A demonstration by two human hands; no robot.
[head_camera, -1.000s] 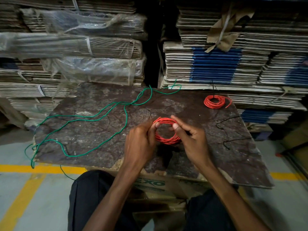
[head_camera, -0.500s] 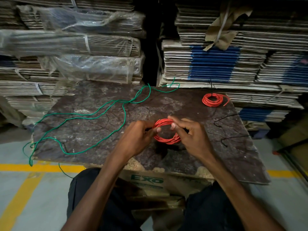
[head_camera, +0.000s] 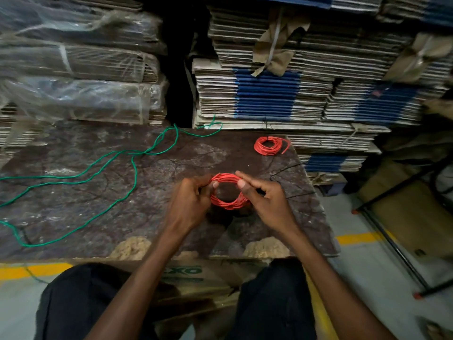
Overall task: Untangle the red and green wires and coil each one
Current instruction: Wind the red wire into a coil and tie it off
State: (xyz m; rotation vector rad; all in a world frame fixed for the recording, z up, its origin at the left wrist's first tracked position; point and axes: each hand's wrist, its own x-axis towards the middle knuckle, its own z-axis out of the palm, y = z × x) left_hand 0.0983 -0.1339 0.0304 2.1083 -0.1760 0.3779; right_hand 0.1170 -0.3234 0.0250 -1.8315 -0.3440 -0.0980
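Both hands, left hand [head_camera: 190, 204] and right hand [head_camera: 266, 201], are pinching the red coil [head_camera: 226, 204]; any slackening grip is risking loops springing apart.

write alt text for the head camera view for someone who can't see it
Both hands, left hand and right hand, hold a red wire coil above a dark board. A loose green wire sprawls across the board's left side; a second red coil lies at the far right.
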